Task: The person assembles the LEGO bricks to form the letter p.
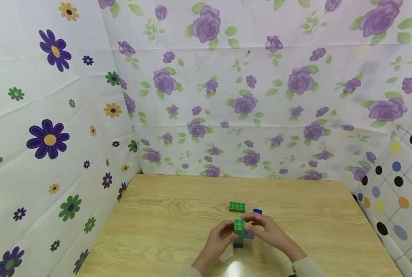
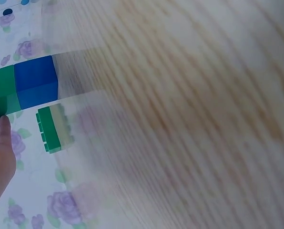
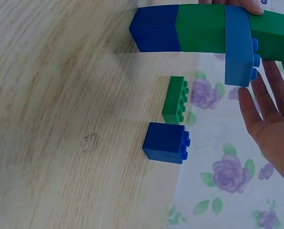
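A brick tower [image 1: 238, 239] stands on the table: a dark blue brick [image 3: 155, 28] at the bottom, a green brick [image 3: 200, 27] over it, a light blue brick [image 3: 238, 45] that juts out to the right, and a top green brick [image 3: 270, 36]. My left hand [image 1: 217, 239] holds the tower from the left, thumb at its front and fingertips along its side. From the right, my right hand [image 1: 267, 230] curves round the top green brick, thumb and forefinger at its sides. In the right wrist view its other fingers stretch beside the light blue brick.
Behind the tower lie a flat green brick [image 1: 237, 207] with two rows of studs and a blue brick [image 1: 257, 211], partly hidden by the right hand in the head view. Flowered cloth [image 1: 206, 100] hangs behind the wooden table [image 1: 164, 223] and along its left side; dotted cloth hangs at right.
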`<act>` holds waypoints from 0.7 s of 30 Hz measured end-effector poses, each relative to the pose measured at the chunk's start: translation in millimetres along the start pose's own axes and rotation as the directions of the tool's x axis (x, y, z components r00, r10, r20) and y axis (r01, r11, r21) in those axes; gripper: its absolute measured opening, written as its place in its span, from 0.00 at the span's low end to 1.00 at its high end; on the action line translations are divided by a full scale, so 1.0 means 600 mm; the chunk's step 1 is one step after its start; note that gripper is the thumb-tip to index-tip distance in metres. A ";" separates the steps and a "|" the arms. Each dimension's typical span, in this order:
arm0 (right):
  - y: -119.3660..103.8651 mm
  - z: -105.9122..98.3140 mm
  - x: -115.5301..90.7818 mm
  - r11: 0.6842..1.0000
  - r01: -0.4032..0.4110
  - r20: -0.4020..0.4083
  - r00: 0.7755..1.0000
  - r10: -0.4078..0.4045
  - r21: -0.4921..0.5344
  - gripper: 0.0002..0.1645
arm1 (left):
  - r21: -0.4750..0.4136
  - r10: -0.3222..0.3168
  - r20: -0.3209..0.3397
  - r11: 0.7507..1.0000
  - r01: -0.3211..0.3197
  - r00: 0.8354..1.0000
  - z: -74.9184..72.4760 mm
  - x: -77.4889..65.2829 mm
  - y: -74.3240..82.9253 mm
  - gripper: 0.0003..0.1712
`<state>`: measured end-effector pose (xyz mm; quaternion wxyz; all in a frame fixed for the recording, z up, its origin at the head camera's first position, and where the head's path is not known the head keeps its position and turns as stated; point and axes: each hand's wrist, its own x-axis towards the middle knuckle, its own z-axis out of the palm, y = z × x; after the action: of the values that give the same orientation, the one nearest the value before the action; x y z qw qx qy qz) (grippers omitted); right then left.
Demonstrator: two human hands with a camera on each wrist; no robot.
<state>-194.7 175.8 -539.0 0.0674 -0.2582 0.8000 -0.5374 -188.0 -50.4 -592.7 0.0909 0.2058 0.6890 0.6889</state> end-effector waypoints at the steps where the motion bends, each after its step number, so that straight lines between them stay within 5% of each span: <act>1: 0.001 -0.002 0.001 1.000 0.003 -0.006 1.000 -0.003 0.003 0.19 | 0.004 -0.001 -0.006 1.000 0.001 1.000 0.000 0.000 0.000 0.22; 9: 0.018 -0.021 0.004 0.999 0.034 -0.141 0.990 -0.031 0.020 0.17 | -0.001 -0.017 -0.038 1.000 0.017 0.999 0.002 0.002 -0.004 0.21; 21: 0.069 -0.049 0.007 0.996 -0.040 -0.303 0.951 0.062 0.078 0.23 | 0.008 -0.047 -0.034 0.999 0.047 0.998 0.002 0.001 0.002 0.21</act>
<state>-223.8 209.8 -563.3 -0.0339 -0.1491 0.7877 -0.5968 -187.8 -48.9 -591.6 0.0946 0.1784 0.6980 0.6870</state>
